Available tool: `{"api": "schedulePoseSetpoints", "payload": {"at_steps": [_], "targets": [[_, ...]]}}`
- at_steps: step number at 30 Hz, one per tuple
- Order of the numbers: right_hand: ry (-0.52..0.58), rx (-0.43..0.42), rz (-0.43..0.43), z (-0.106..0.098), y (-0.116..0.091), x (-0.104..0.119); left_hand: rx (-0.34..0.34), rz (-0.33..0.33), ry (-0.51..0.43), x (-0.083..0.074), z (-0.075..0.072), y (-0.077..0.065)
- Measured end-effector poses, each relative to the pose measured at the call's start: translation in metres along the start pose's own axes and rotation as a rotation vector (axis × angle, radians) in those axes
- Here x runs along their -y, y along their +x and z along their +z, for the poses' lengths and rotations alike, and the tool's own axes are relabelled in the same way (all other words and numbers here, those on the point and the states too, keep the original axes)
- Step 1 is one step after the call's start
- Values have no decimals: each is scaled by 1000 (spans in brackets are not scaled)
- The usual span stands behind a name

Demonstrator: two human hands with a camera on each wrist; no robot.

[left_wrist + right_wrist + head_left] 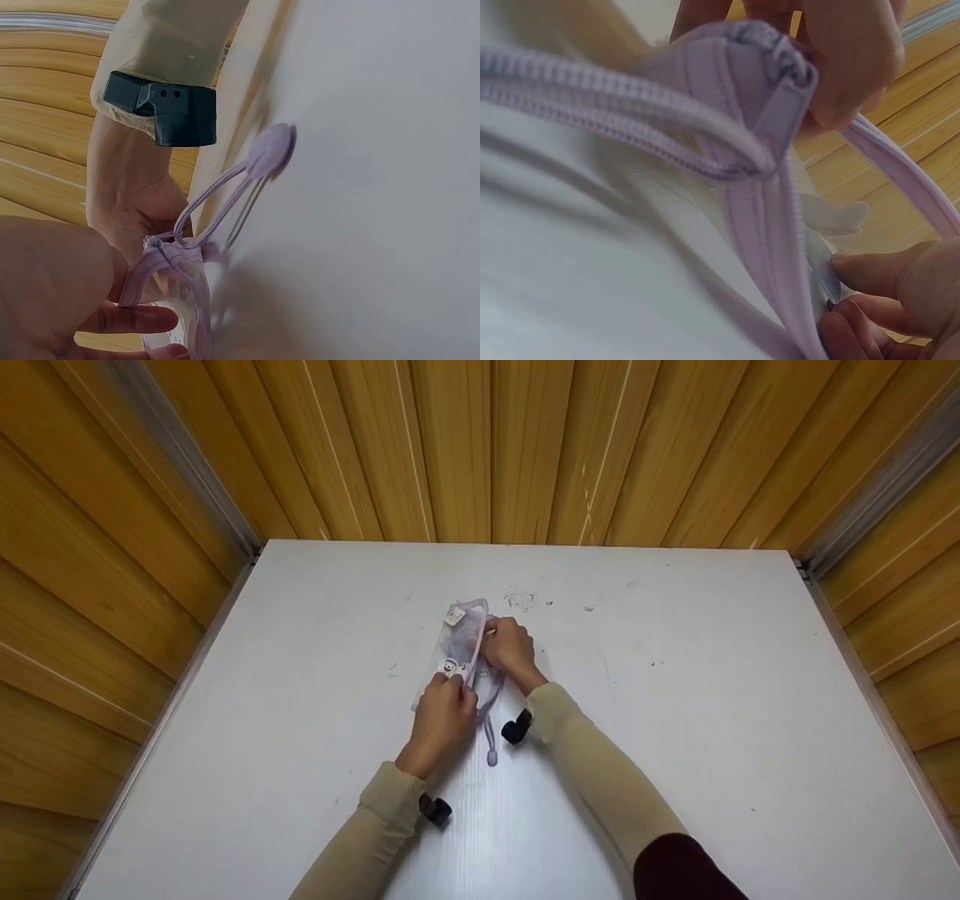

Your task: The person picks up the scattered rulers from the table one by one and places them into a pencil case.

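Observation:
A clear zip pouch [425, 684] with lilac edging lies mid-table, its zip undone and its mouth parted. My left hand [442, 712] grips the pouch's near end, close to a printed cartoon face. The zip slider [784, 112] sits at that end, with a looped lilac cord and an oval cord end [270, 150] hanging over the table. At the pouch's mouth is my right hand [510, 646]. In the right wrist view its thumb and fingers pinch a bluish see-through piece [823, 274], mostly hidden. Crumpled bluish, translucent material [466, 634] shows inside the pouch.
The white table [712, 697] carries small dark scuffs beyond the pouch. Wood-patterned panels [525, 450] stand along the back and both sides, with metal posts at the corners. Each wrist wears a small black camera [516, 727].

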State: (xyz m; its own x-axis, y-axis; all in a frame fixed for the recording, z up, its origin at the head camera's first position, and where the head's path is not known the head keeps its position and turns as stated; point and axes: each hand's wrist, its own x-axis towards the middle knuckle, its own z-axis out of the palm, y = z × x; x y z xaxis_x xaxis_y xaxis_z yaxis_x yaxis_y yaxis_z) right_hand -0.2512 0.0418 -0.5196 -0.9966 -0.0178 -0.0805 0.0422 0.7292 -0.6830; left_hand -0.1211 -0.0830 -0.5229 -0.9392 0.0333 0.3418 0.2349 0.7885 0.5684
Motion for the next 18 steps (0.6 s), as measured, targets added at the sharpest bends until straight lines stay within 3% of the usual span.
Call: {"api": "schedulePoseSetpoints", "payload": {"at_steps": [7, 14, 18], "targets": [[29, 16, 5, -1, 0, -2, 7, -11, -9, -1, 0, -1], [287, 109, 23, -9, 3, -3, 8, -17, -10, 1, -1, 0], [334, 133, 26, -12, 4, -5, 2, -5, -14, -1, -1, 1]]}}
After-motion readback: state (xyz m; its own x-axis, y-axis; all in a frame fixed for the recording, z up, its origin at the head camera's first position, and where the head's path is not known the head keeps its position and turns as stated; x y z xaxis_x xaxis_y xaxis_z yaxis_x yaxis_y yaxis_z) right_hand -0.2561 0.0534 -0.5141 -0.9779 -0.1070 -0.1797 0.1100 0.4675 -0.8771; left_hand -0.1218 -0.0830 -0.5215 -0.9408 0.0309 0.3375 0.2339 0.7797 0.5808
